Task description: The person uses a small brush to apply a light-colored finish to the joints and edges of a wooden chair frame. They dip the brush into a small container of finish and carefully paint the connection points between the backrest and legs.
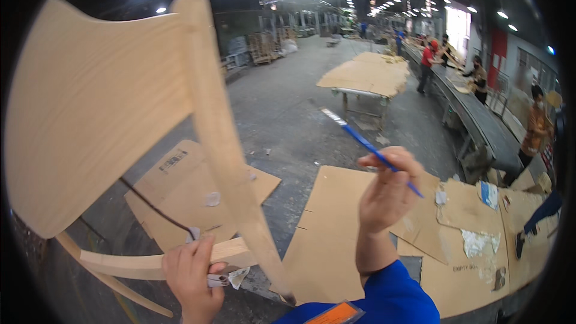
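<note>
A pale unfinished wooden chair (102, 108) fills the left half of the view, its curved backrest close to the camera and one upright post running down the middle. My left hand (192, 279) grips a lower rail of the chair, with a scrap of whitish cloth under its fingers. Raised to the right of the post, my right hand (387, 195) holds a thin brush with a blue handle (366, 143), its tip pointing up and left, away from the wood. A blue sleeve covers my right forearm.
Flattened cardboard sheets (342, 240) lie on the grey concrete floor. A cardboard-covered table (366, 78) stands further off. Several people work along a long bench (474, 120) on the right. A thin dark cable runs across the cardboard behind the chair.
</note>
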Demonstrator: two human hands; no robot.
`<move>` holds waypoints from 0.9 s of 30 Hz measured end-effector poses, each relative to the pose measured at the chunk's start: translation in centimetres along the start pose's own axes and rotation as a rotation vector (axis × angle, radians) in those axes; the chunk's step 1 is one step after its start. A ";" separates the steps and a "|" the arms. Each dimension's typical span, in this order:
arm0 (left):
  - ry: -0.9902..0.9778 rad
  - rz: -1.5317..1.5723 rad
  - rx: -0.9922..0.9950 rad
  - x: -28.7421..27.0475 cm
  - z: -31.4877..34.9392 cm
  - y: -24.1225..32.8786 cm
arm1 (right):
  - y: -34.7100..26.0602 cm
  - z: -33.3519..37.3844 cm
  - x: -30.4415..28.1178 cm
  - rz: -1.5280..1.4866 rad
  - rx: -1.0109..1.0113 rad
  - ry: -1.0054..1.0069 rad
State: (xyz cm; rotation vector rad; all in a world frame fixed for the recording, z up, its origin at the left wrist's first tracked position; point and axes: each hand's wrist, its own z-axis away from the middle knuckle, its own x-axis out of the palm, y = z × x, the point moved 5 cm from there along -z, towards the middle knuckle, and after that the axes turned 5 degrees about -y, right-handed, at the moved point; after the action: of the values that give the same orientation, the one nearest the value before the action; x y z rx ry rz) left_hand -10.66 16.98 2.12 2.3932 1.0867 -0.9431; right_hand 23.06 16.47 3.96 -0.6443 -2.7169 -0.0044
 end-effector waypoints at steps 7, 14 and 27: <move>-0.009 0.040 -0.056 -1.1 0.7 -1.3 | -3.4 -6.2 2.9 0.079 -0.186 -0.118; 0.014 0.041 -0.037 -1.5 0.6 -1.9 | -4.2 -9.8 6.6 0.053 -0.272 -0.290; 0.012 0.040 -0.043 -1.1 0.1 -2.8 | -3.1 -11.1 9.5 -0.023 -0.306 -0.304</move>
State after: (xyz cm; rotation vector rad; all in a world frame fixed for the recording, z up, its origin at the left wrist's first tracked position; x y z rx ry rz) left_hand -13.40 18.10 2.70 2.3796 1.0486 -0.8842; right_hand 17.49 16.89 17.81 -0.7513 -3.0482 -0.3630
